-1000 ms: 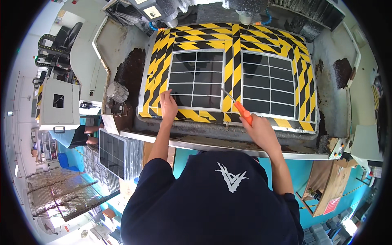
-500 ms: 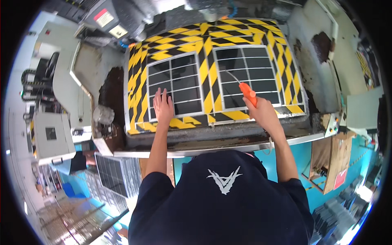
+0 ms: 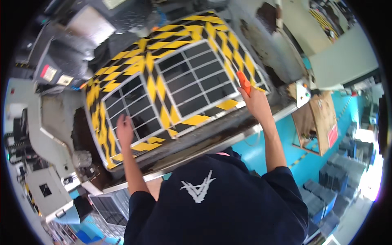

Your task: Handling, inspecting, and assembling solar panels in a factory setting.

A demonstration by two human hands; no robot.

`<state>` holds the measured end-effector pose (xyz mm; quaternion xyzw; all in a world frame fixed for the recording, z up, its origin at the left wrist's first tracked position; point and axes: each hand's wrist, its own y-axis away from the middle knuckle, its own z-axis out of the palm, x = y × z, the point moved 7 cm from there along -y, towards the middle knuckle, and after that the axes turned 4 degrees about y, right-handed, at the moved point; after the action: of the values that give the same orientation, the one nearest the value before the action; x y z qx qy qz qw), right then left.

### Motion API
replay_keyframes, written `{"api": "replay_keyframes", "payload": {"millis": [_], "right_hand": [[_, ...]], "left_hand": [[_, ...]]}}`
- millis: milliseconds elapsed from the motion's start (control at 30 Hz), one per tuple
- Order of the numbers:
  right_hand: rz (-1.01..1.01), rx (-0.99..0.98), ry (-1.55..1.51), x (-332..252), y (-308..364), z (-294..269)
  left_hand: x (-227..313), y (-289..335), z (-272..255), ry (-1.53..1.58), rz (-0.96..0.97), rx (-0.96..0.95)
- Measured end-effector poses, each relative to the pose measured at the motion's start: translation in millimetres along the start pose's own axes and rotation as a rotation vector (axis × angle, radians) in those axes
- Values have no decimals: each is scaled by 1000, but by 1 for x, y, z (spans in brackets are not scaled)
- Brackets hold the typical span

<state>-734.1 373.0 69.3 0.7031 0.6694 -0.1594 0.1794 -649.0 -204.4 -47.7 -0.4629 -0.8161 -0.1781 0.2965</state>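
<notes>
From the head view I look down over my own dark shirt at a work surface striped in yellow and black point(image 3: 153, 87); two dark panels with white grid lines lie flat on it, side by side, the left panel point(image 3: 132, 108) near my left hand and the right panel point(image 3: 196, 79) near my right.

My left hand point(image 3: 124, 130) rests palm down on the lower part of the left panel, fingers spread wide and flat, gripping nothing; it presses rather than holds.

My right hand point(image 3: 256, 103) is closed around an orange tool point(image 3: 244, 83), only its upper end showing above my fist; the tool stands at the right edge of the right panel, touching or just beside the white frame there; I cannot tell what kind of tip it has.

I judge these panels to be thin, stiff and brittle, glassy on the face, so likely smooth and a bit slippery under a palm; a flat spread hand suits them better than a pinch, and any lifting seems best done at the white frame along the edges, not on the dark cells; they look light for their size, yet a bend or a point load from the tool could crack one.

The tool itself seems light and rigid, easy in a full fist.

A metal edge point(image 3: 228, 136) runs along the near side of the table; beyond it the floor is blue point(image 3: 314, 163).
</notes>
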Motion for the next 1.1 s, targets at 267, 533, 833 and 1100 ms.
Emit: {"api": "replay_keyframes", "payload": {"millis": [267, 533, 833, 1100], "right_hand": [[38, 224, 161, 102, 56, -81], [305, -85, 2, 216, 85, -133], [411, 279, 97, 272, 5, -138], [376, 287, -44, 225, -14, -138]], "left_hand": [[103, 41, 26, 608, -207, -587], [150, 70, 61, 614, -356, -656], [169, 97, 101, 678, -438, -676], [150, 117, 124, 974, -696, -611]]}}
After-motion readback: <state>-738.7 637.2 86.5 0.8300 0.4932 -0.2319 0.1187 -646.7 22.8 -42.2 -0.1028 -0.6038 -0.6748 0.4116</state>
